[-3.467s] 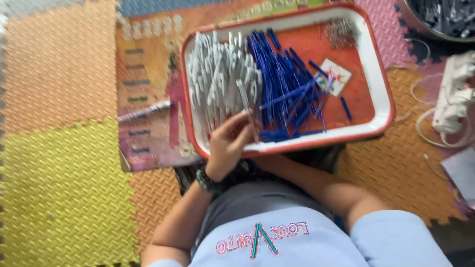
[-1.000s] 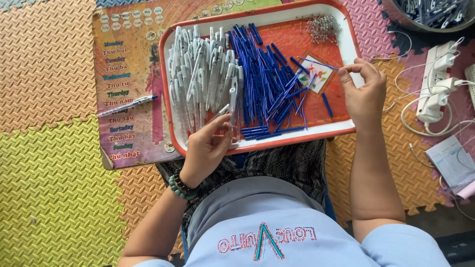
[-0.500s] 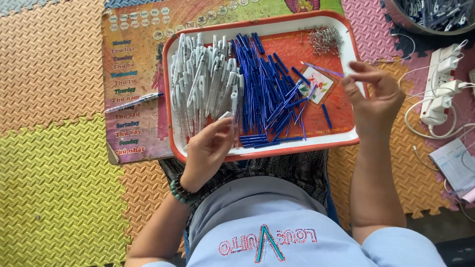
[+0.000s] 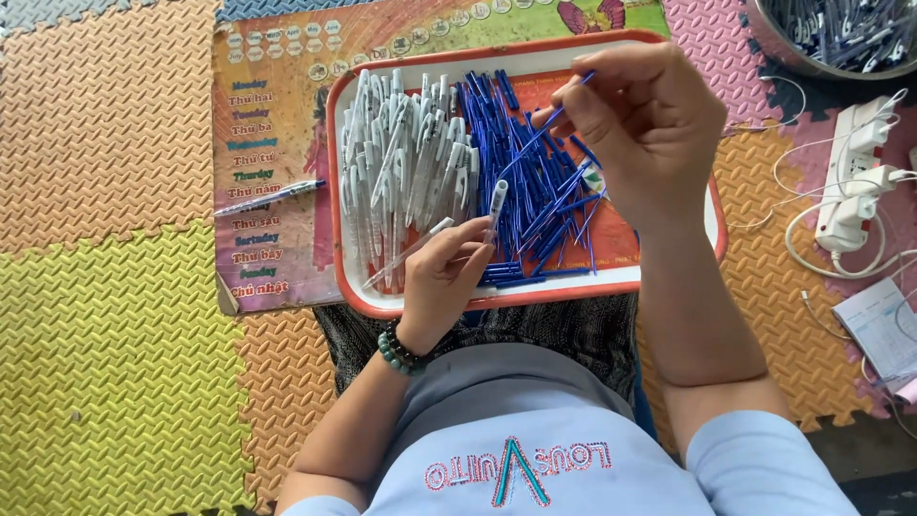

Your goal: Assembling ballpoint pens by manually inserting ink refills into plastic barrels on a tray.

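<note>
A red-rimmed tray [image 4: 523, 50] rests on my lap. Its left half holds a pile of several white pen barrels [image 4: 401, 162], its right half a heap of several blue ink refills [image 4: 535, 191]. My left hand [image 4: 441, 277] grips one white pen barrel [image 4: 496, 201], held upright over the tray's near edge, with a second clear barrel [image 4: 411, 250] lying across the fingers. My right hand [image 4: 645, 124] hovers above the blue heap and pinches one thin blue refill [image 4: 544, 129] between thumb and fingers, its lower end pointing toward the barrel in the left hand.
A finished pen [image 4: 269, 197] lies on a printed poster [image 4: 272, 143] left of the tray. Coloured foam floor mats [image 4: 105, 287] surround me. A white power strip [image 4: 855, 172] with cables and some papers [image 4: 879, 330] sit at right; a metal bowl of pens [image 4: 841, 33] at top right.
My right hand has moved left from the tray's right edge to above the blue heap, carrying a blue refill. My left hand has lifted a white barrel upright.
</note>
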